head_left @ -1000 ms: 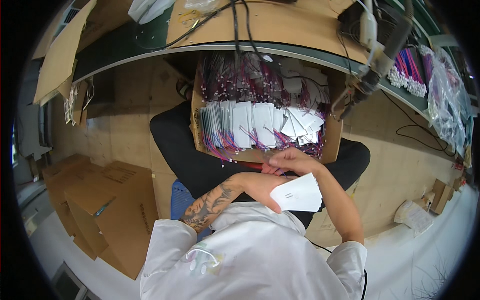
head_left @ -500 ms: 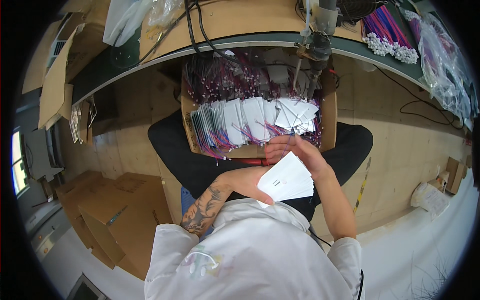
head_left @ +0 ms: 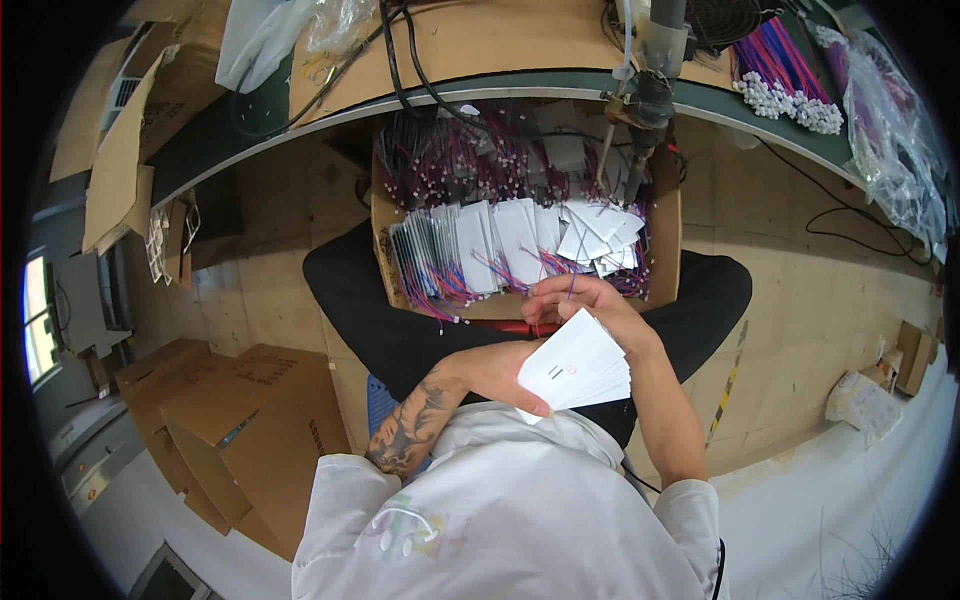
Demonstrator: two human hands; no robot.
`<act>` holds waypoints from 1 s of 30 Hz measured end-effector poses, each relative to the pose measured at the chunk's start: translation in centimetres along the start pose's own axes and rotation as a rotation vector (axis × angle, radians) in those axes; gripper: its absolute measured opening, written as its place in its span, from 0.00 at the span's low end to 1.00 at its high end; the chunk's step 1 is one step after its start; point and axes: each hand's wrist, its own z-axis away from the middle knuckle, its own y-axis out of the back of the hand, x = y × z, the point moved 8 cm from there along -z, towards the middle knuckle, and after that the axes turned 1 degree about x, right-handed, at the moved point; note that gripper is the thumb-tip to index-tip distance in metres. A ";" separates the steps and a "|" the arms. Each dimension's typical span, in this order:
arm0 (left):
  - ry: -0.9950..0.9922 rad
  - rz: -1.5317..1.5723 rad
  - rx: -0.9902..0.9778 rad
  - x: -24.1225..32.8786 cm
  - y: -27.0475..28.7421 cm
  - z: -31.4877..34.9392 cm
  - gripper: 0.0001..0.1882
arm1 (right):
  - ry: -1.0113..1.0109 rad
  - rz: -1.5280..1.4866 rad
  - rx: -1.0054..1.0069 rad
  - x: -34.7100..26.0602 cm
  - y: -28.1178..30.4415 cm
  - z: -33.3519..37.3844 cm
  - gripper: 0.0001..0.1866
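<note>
My left hand [head_left: 495, 372] is closed on a fanned stack of thin white rectangular panels [head_left: 575, 372], its thumb lying on the top one. The top panel bears small dark and red marks. Beyond the stack, my right hand [head_left: 600, 305] has its fingers curled around thin red and blue wires [head_left: 571, 289]; the fingertips are partly hidden. Just past my hands, a cardboard box [head_left: 663, 255] holds rows of similar white panels [head_left: 516, 240] with coloured wires and small white connectors. Some panels lie loosely heaped [head_left: 600, 232] at the box's right side.
A workbench edge [head_left: 290, 133] curves above the box, with black cables [head_left: 398, 60] and a metal post [head_left: 655, 85] over it. Bundled wires [head_left: 785, 85] and clear plastic bags [head_left: 895, 130] lie at the right. Large cartons [head_left: 255, 430] stand on the floor at left.
My right hand's fingers have curled in around the wires, and its thumb has come closer to them. My left hand still holds the panel stack. The whole view has shifted slightly.
</note>
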 end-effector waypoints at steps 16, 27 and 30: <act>-0.090 0.050 0.065 2.4 -0.3 -0.5 0.38 | 0.552 -0.232 0.577 -4.6 7.9 2.9 0.09; -0.354 0.312 0.633 9.3 6.1 -2.4 0.27 | 0.459 0.447 0.442 -6.4 -0.6 5.6 0.11; -0.413 0.281 0.662 11.3 6.0 -2.5 0.25 | 0.429 0.491 0.494 -7.8 -0.7 5.4 0.12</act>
